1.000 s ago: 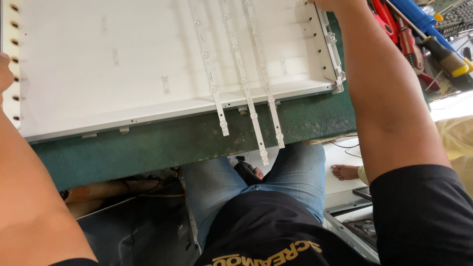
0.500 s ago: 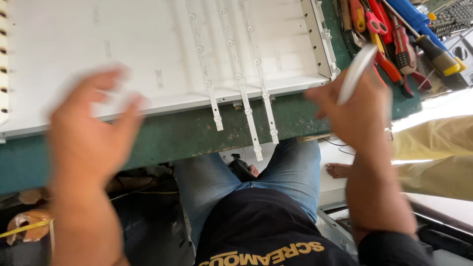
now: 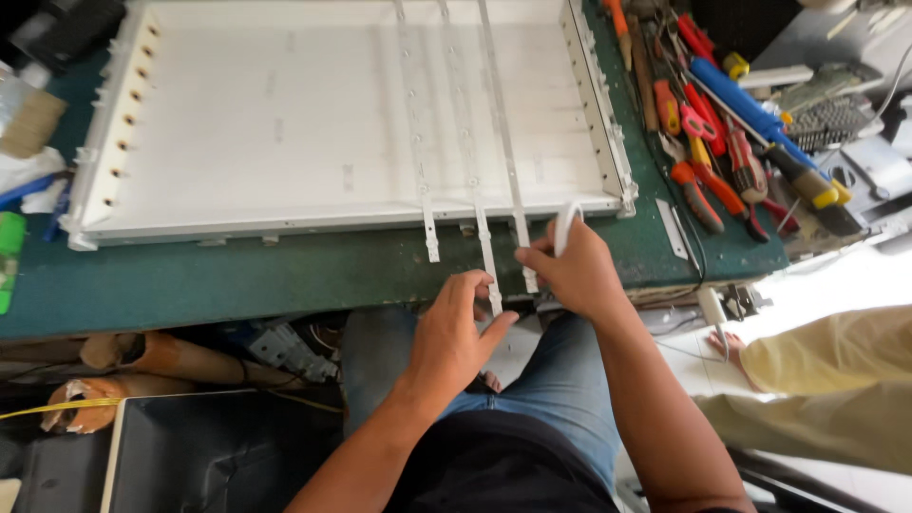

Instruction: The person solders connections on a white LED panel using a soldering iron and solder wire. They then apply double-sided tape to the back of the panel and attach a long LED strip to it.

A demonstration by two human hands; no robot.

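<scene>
A large white tray-like panel (image 3: 285,123) lies on the green workbench (image 3: 237,275). Three thin white strips run down it and stick out over its near edge: a left strip (image 3: 429,228), a middle strip (image 3: 483,237) and a right strip (image 3: 503,142). My left hand (image 3: 451,337) pinches the near end of the middle strip. My right hand (image 3: 575,275) is at the near end of the right strip and holds a short curved white piece (image 3: 565,220) that stands up from its fingers.
Several screwdrivers and pliers with red, orange and blue handles (image 3: 722,142) lie on the bench right of the panel. A brush (image 3: 28,119) and rags sit at the far left. A dark flat panel (image 3: 209,456) stands below the bench. Another person's leg in tan trousers (image 3: 826,380) is at the right.
Both hands have come down from the panel's sides and met at the strip ends at the near edge. The right hand still holds the white piece.
</scene>
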